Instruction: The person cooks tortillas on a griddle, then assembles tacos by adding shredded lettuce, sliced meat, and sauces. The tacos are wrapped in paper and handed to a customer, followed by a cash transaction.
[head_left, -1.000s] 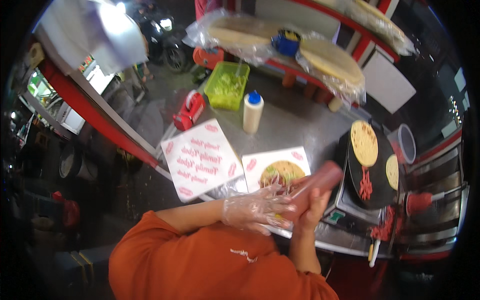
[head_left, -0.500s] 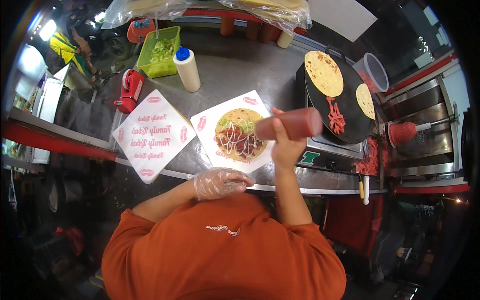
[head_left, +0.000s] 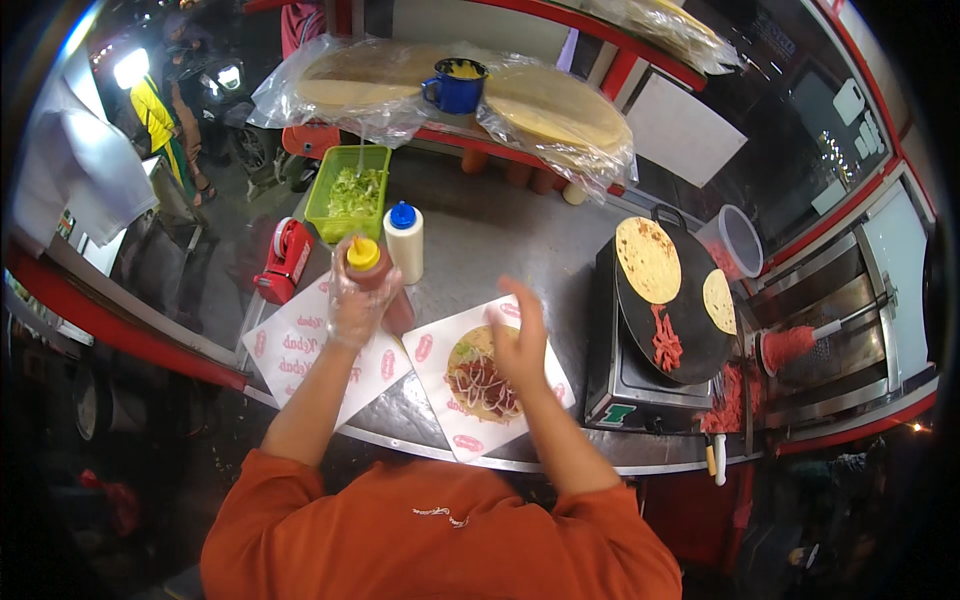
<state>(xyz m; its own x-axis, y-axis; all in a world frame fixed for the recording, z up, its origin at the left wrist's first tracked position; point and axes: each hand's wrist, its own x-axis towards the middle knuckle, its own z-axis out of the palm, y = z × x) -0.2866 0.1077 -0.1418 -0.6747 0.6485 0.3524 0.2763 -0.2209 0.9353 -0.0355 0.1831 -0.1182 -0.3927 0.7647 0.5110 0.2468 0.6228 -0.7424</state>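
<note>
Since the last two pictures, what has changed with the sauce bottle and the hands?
The red sauce bottle left the right hand, which had held it tipped over the open wrap. It now stands upright, gripped by the gloved left hand, beside the white bottle. The right hand now hovers empty over the wrap. The wrap on its printed paper and the tortillas on the griddle lie as before.

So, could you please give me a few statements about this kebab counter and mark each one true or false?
1. The gloved left hand grips a red sauce bottle with a yellow cap. True.
2. The right hand wears a glove. False: it is bare.
3. Two flatbreads lie on the round griddle. True.
4. The white squeeze bottle has a red cap. False: its cap is blue.
5. The green tub holds shredded lettuce. True.
</note>
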